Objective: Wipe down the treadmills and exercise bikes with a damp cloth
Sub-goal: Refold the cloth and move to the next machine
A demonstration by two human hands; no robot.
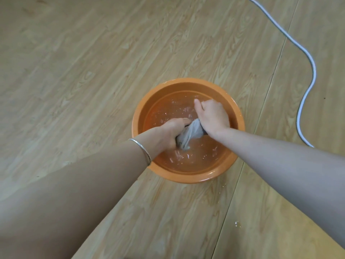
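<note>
Desk: What are you getting on the head feed?

Me: I'm looking straight down at an orange basin (186, 81) that is sitting on a wood-grain floor (74, 71). Water (168, 111) is lying in it, glinting with small ripples.

Desk: And the cloth?

Me: The grey cloth (192, 133) is hanging bunched above the water in the middle of the basin, stretched between both hands. Its lower end is drooping toward the surface; I can't tell whether it is touching.

Desk: How are the hands sitting?

Me: Both are curling tight around the cloth, close together. The left hand (168, 133) is gripping the nearer, lower end, fingers wrapped under, thumb lying along the top. The right hand (212, 116) is clenching the farther end, knuckles facing up, thumb pointing away from me. A thin silver bangle (141, 148) is circling the left wrist.

Desk: Anything else around?

Me: A white cable (298, 116) is snaking across the floor to the right of the basin, well apart from it. A few wet specks (237, 224) are shining on the boards nearer to me, off to the right of the basin's near rim.
</note>
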